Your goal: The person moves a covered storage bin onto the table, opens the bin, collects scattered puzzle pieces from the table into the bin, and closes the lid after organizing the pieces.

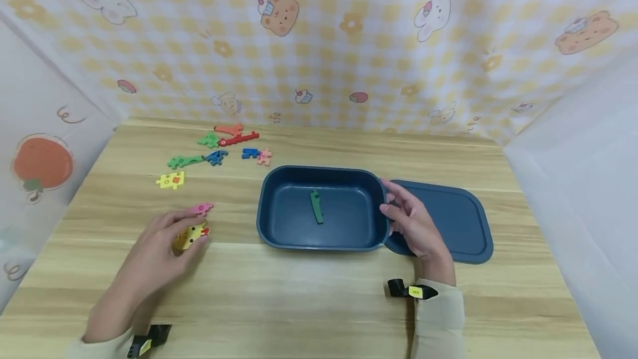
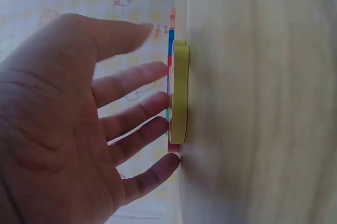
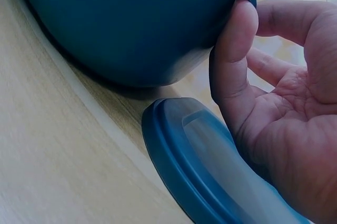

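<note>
My left hand (image 1: 157,248) reaches over a yellow puzzle piece (image 1: 189,236) with a red beak and a black eye, lying on the table. In the left wrist view the fingers spread beside this yellow piece (image 2: 180,95), fingertips right at its edge, and the thumb stands apart from it. A pink puzzle piece (image 1: 201,209) lies just beyond that hand. At the right end of a dark blue box (image 1: 324,241), my right hand (image 1: 416,223) pinches the rim between thumb and fingers. Inside the box lies one dark green puzzle piece (image 1: 316,207).
A matching blue lid (image 1: 458,220) lies flat, partly under my right hand. Toward the back left are several puzzle pieces: a yellow one (image 1: 171,180), a long green one (image 1: 185,161), a red one (image 1: 239,138) and a blue one (image 1: 250,153). Checked cloth (image 1: 349,60) hangs behind the table.
</note>
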`<action>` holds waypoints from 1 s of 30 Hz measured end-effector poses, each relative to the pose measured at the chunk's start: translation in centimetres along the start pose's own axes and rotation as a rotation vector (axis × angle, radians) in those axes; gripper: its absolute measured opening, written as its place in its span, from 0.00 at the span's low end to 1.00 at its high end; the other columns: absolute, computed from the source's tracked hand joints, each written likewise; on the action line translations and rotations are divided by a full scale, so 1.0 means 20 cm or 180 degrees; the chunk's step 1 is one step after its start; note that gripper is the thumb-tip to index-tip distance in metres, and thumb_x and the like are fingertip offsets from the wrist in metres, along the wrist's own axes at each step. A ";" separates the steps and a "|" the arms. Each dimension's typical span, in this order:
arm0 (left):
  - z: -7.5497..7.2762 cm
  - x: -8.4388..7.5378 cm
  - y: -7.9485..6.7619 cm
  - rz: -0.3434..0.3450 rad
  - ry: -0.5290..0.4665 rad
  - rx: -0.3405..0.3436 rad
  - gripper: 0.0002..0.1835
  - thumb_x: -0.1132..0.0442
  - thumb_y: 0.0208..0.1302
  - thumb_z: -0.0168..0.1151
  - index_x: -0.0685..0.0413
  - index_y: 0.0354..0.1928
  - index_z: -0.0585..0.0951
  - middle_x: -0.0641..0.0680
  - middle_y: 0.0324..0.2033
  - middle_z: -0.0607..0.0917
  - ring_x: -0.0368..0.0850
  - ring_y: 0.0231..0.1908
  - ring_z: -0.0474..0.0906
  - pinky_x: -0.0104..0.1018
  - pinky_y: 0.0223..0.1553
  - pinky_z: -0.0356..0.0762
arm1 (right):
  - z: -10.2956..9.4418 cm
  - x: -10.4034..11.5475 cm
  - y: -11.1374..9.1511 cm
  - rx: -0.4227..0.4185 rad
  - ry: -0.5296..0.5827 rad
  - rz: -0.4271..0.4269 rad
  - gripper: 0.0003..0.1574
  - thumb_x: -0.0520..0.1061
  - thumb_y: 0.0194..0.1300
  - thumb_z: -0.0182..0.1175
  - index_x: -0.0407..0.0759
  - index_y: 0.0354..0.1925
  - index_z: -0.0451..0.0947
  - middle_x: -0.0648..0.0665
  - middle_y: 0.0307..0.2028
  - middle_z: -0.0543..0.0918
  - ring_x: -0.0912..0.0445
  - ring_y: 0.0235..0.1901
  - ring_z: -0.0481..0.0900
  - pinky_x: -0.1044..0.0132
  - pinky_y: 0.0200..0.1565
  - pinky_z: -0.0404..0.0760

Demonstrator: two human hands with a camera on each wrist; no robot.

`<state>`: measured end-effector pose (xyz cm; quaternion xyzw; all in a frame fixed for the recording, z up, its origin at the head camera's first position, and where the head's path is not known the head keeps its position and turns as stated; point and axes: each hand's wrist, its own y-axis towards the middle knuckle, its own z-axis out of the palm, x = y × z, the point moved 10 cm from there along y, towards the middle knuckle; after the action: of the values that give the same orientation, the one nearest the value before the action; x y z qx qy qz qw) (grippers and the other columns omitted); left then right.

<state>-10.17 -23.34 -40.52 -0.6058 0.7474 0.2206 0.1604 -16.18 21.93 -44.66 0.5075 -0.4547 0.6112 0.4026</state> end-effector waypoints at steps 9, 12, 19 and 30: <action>0.02 0.01 -0.02 -0.0046 0.0029 0.0154 0.29 0.49 0.64 0.77 0.52 0.64 0.84 0.67 0.65 0.81 0.71 0.64 0.72 0.76 0.59 0.70 | 0.00 0.01 -0.01 -0.0020 -0.0034 -0.0005 0.40 0.40 0.80 0.56 0.42 0.83 0.56 0.53 0.47 0.71 0.65 0.31 0.74 0.72 0.28 0.81; 0.03 0.01 -0.02 -0.0002 0.0051 0.0191 0.28 0.51 0.62 0.79 0.50 0.62 0.86 0.67 0.67 0.80 0.74 0.66 0.70 0.76 0.61 0.68 | 0.00 0.01 -0.01 -0.0030 -0.0050 -0.0001 0.40 0.40 0.80 0.56 0.43 0.83 0.56 0.53 0.48 0.72 0.65 0.31 0.74 0.72 0.29 0.81; 0.05 0.00 -0.03 0.0080 0.0088 0.0197 0.23 0.58 0.60 0.80 0.50 0.58 0.88 0.65 0.68 0.80 0.73 0.67 0.71 0.75 0.63 0.67 | 0.00 0.00 -0.01 -0.0012 -0.0039 0.0023 0.40 0.40 0.80 0.56 0.43 0.83 0.56 0.53 0.48 0.72 0.65 0.31 0.75 0.72 0.29 0.81; 0.02 -0.01 -0.02 0.0051 0.0022 0.0056 0.21 0.63 0.60 0.79 0.53 0.57 0.89 0.65 0.65 0.82 0.72 0.66 0.71 0.74 0.62 0.68 | 0.00 0.01 0.00 -0.0004 -0.0013 0.0035 0.40 0.39 0.80 0.57 0.43 0.83 0.56 0.53 0.48 0.72 0.65 0.30 0.75 0.72 0.28 0.82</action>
<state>-9.70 -23.02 -40.91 -0.5991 0.7547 0.2132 0.1613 -16.20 21.84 -44.46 0.5060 -0.4587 0.6121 0.3986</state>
